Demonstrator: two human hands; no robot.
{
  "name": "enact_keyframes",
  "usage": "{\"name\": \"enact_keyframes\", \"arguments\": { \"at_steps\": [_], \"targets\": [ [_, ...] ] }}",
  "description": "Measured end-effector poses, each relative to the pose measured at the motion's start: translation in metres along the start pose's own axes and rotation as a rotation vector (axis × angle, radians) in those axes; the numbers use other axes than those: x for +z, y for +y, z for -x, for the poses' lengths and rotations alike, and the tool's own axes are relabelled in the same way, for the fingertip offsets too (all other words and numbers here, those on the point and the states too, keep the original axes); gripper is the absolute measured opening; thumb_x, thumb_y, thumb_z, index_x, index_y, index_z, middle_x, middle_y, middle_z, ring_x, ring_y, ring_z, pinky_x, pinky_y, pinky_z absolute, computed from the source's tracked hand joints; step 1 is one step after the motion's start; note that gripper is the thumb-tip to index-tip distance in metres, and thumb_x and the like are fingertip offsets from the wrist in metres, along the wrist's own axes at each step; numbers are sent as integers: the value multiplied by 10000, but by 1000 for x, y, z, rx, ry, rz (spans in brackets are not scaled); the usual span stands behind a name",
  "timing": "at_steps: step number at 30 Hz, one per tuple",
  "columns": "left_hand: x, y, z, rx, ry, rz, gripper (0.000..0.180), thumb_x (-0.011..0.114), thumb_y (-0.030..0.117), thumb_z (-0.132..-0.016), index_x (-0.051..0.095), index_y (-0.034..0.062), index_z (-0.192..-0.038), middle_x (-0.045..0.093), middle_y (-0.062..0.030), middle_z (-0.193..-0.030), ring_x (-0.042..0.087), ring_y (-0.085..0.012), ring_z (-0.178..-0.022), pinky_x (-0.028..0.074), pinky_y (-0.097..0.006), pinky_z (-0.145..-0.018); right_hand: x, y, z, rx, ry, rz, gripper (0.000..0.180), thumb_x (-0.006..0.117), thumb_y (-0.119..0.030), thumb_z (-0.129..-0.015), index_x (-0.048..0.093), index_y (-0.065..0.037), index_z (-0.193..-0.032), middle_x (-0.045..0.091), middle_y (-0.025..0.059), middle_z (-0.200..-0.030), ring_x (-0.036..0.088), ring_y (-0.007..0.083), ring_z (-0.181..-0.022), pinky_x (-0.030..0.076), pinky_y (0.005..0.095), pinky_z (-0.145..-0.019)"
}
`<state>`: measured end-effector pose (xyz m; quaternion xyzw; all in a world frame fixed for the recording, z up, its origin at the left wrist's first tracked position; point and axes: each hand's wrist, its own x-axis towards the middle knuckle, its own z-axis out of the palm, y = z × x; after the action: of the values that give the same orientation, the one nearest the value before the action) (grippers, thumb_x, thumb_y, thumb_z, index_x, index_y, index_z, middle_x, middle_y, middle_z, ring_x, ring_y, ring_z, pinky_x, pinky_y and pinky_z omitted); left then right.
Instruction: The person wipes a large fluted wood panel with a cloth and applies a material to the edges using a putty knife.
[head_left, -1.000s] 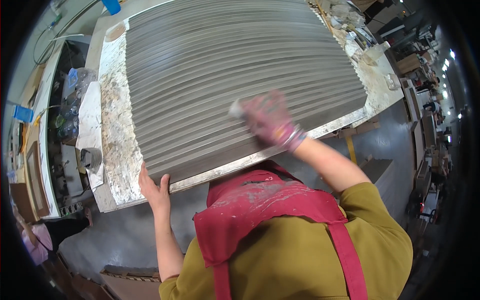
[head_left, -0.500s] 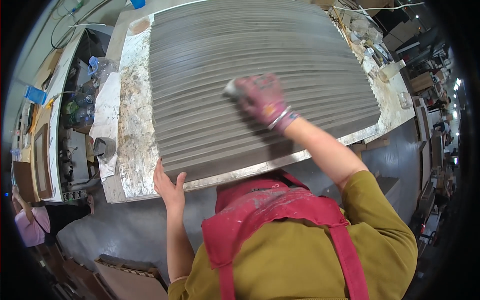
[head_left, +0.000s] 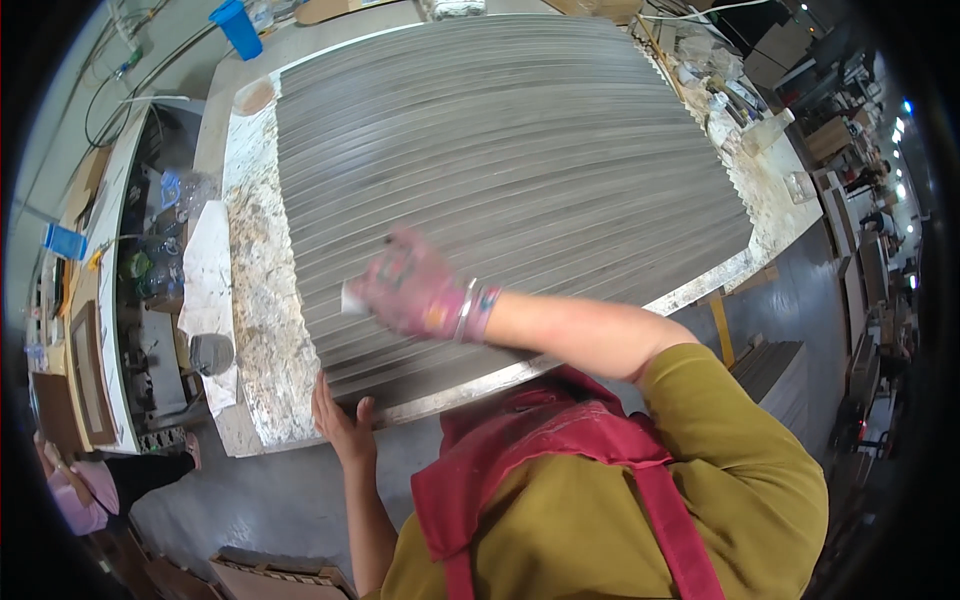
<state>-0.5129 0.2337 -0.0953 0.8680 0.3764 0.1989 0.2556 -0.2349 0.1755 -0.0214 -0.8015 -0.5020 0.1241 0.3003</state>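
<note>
A large grey-brown panel with parallel ridges lies flat on a worktable with a stained, flaking top. Gloved in pink, my right hand is closed around a small whitish pad and presses it to the ridges near the panel's left front. Most of the pad is covered by the fingers, and motion blurs the hand. My bare left hand rests at the near left corner of the panel, thumb and fingers apart, touching its edge.
Left of the panel stand a dark round tub on white paper and a blue cup. A clear bottle and clutter line the right edge. Another person is at the far left.
My right hand has swept the pad left and nearer along the ridges. My left hand stays at the corner. The view has shifted slightly.
</note>
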Motion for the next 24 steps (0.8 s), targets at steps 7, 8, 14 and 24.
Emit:
{"name": "enact_keyframes", "arguments": {
  "at_steps": [7, 8, 14, 24],
  "targets": [
    [0, 1, -1, 14, -43, 0, 753, 713, 189, -752, 380, 10, -1402, 411, -168, -1438, 338, -372, -1330, 232, -477, -1089, -93, 139, -40, 113, 259, 565, 357, 587, -329, -850, 581, -151, -1160, 649, 88, -1086, 619, 307, -962, 331, 532, -953],
    [-1, 4, 0, -5, -48, 18, 753, 705, 214, -763, 373, 4, -1404, 405, -176, -1439, 331, -375, -1331, 226, -478, -1091, -92, 138, -36, 79, 282, 624, 343, 579, -325, -857, 580, -143, -1147, 647, 75, -1083, 615, 292, -965, 328, 528, -951],
    [-10, 15, -1, -69, -93, 27, 767, 672, 289, -801, 330, -16, -1417, 361, -195, -1458, 290, -375, -1347, 191, -478, -1103, -41, 91, -14, -3, 91, 220, 296, 539, -284, -879, 570, -139, -1135, 634, 21, -1060, 600, 227, -966, 372, 532, -894],
    [-1, 8, 0, 3, -1, 55, 726, 669, 347, -840, 375, -38, -1382, 440, -237, -1378, 375, -407, -1274, 286, -478, -1064, -61, 23, 80, -230, 10, 779, 356, 595, -231, -802, 601, -206, -1157, 598, 11, -864, 594, 200, -939, 365, 526, -907]
  ]
}}
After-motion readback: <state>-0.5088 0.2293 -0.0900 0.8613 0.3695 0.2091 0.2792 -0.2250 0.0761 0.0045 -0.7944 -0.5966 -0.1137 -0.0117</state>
